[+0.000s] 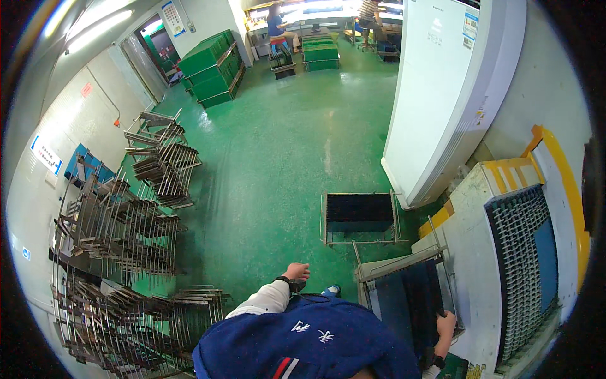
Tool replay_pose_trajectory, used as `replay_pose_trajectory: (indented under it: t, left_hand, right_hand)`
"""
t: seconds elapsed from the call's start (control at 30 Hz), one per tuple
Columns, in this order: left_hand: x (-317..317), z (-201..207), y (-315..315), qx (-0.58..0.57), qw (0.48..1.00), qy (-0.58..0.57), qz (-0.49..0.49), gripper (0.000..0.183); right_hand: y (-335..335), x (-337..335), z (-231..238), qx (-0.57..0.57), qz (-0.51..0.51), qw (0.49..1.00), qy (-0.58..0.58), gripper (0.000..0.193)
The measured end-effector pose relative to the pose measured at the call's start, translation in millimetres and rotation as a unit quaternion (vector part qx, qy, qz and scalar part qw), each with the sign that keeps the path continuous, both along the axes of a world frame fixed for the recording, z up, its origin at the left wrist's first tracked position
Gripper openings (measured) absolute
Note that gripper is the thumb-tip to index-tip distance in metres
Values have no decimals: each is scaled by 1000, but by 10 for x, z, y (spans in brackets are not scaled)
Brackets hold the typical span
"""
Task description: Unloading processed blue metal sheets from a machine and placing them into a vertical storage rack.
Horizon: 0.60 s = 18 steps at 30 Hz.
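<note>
Noted a green floor [271,158], glossy in patches and possibly slippery underfoot. Found crowded metal racks [126,234] along the left side, tangled closely and judged liable to topple together after a knock. Observed a tall white cabinet [429,82] ahead on the right, and, nearer, a machine [522,271] with a gridded opening, close beside the work position. Found a near rack [404,263] to the left of that machine; beyond it, on the floor, a second rack [324,218], likewise loaded and judged a possible trip point. Located the dark panels [413,297] inside the near rack, apparently packed close together. Observed the right hand [446,325] at their right side, fingers bent inward and apparently grasping an edge; unable to tell how many. Judged likely to scuff neighbouring faces if pulled askew, because of the tight packing; likewise liable to catch on the frame, or to rock the rack, if drawn sideways one-handed. Found the left hand [298,272] released and empty, fingers loosely extended over the floor, hence lending no steadying support.
</note>
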<state>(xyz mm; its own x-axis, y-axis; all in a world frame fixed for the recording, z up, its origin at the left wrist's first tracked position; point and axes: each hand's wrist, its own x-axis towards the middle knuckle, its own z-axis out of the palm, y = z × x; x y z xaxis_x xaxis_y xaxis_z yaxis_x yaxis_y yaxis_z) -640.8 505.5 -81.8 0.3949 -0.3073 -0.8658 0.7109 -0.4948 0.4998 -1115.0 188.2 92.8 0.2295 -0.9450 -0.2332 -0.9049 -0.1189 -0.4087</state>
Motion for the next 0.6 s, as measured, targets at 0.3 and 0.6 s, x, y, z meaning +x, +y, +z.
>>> replay_pose_trajectory:
  t: [0.3, 0.6]
  left_hand:
    - [-7, 3, 10, 0, 1000, -7, 4, 37]
    - [-32, 27, 59, -16, 999, -6, 29, 31]
  right_hand:
    - [-19, -20, -59, 27, -14, 1000, -6, 32]
    - [-13, -28, -56, 48, -12, 999, -11, 31]
